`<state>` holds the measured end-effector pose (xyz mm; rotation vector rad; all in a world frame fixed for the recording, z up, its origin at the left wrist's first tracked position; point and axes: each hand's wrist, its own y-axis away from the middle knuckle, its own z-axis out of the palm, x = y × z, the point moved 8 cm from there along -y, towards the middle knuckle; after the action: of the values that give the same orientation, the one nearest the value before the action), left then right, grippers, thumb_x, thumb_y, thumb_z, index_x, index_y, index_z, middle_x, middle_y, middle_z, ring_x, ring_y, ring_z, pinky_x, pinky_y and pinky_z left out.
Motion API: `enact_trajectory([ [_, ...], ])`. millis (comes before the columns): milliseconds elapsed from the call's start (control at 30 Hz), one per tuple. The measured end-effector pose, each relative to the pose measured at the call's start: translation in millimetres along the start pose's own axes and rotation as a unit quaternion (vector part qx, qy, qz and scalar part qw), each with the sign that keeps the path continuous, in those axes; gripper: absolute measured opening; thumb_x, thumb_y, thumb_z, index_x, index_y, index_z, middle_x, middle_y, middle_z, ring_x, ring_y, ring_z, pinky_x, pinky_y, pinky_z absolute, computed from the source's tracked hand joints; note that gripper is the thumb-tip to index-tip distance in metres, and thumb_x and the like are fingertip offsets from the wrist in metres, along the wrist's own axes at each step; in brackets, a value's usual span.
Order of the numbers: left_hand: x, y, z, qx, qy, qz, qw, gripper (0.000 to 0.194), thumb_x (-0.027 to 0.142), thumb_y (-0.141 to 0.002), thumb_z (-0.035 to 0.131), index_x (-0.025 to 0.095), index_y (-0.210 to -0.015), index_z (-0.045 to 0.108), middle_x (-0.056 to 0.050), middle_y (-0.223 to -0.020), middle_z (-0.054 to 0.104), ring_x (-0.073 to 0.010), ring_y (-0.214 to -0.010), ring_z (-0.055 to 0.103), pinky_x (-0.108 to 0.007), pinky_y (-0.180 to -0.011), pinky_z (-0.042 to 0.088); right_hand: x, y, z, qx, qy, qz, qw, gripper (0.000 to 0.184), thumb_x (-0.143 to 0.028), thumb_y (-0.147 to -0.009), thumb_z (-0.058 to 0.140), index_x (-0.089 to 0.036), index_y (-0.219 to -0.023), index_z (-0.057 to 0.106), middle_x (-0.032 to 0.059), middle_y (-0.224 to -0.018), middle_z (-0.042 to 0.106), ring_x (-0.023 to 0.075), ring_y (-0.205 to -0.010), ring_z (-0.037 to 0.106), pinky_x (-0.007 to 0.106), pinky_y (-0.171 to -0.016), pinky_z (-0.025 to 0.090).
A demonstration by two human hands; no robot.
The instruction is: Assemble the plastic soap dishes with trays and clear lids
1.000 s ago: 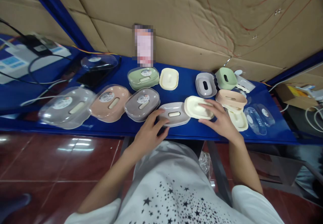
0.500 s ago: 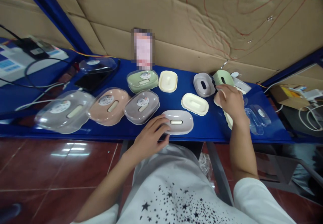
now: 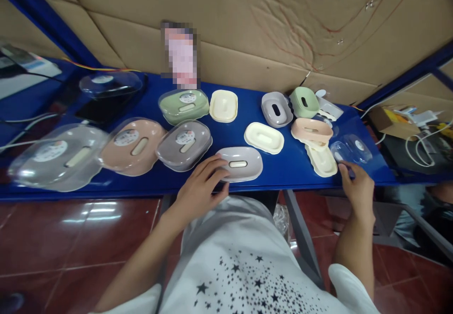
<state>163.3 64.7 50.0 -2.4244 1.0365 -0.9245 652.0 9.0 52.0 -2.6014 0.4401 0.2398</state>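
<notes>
Left hand (image 3: 202, 185) half open, fingertips on grey dish (image 3: 250, 165)'s left end. Right hand (image 3: 358, 185) loosely curled by clear lids (image 3: 354, 150), cream tray (image 3: 325, 165) alongside; can't tell grip.

At centre, the shallow grey dish (image 3: 244, 156) is smooth, glossy plastic; the clear cover (image 3: 356, 149) at right, shiny plastic. The blue surface (image 3: 230, 137) gleams. Matt, creased cardboard (image 3: 226, 31) fills the top; glossy tiled floor (image 3: 95, 243), lower left.
</notes>
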Motion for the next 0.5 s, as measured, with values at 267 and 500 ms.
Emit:
enact_trajectory([
  [267, -1.4, 2.0, -0.4, 0.001, 0.001, -0.011, 1.0, 0.029, 0.012, -0.096, 0.068, 0.022, -0.122, 0.062, -0.014, -0.144, 0.063, -0.0303, -0.143, 0.06, -0.048, -0.118, 0.056, -100.7, 16.6, -35.4, 0.21, -0.31, 0.076, 0.924, 0.051, -0.068, -0.107, 0.043, -0.024, -0.109, 0.068, -0.0001, -0.07, 0.055, 0.0181, -0.051, 0.053, 0.033, -0.05, 0.044],
  [500, -6.0, 7.1, -2.4, 0.019, 0.012, -0.05, 0.999, 0.066, 0.016, -0.097, 0.07, 0.03, -0.157, 0.046, -0.016, -0.175, 0.032, -0.0335, -0.15, 0.056, -0.05, -0.117, 0.058, -261.2, -1.4, 40.8, -0.191, -0.417, -0.094, 0.884, 0.041, -0.057, -0.109, 0.053, -0.029, -0.133, 0.07, 0.0081, -0.114, 0.069, 0.0167, -0.075, 0.062, 0.033, -0.067, 0.056],
])
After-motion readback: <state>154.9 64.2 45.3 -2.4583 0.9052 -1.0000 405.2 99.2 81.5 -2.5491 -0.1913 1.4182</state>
